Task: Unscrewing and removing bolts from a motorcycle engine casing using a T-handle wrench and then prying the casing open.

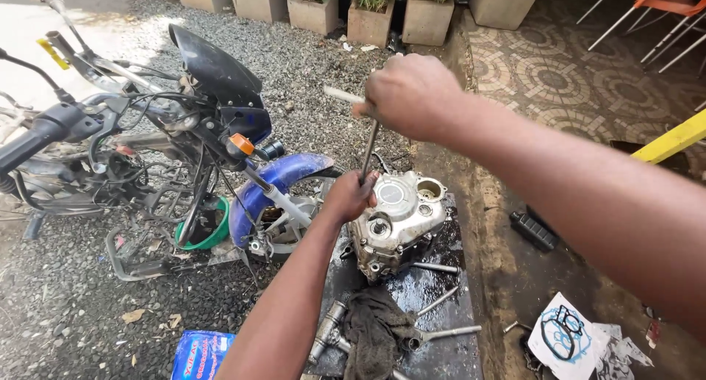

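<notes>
The right hand point(413, 95) is closed in a fist over the top of a T-handle wrench point(368, 148), its pale crossbar jutting out to the left of the knuckles. The left hand point(351, 195) is wrapped round the lower shank, its grip pressed tight just above the point where the tool meets the engine casing point(401, 222). The wrench's long axis runs near upright, leaning slightly right at the top, so the casing lies directly below both hands; the left hand is the nearer to it, touching or all but touching its upper left edge. The silver casing sits on a dark, oil-wet sheet point(441, 292) laid on the ground. On the near part of the sheet lie a dark rag point(375, 328) and loose sockets and bars point(441, 332). To the left stands a motorcycle point(184, 130) with a blue front mudguard point(283, 178) on gravel. A gasket on white paper point(562, 336) lies right of the sheet.
</notes>
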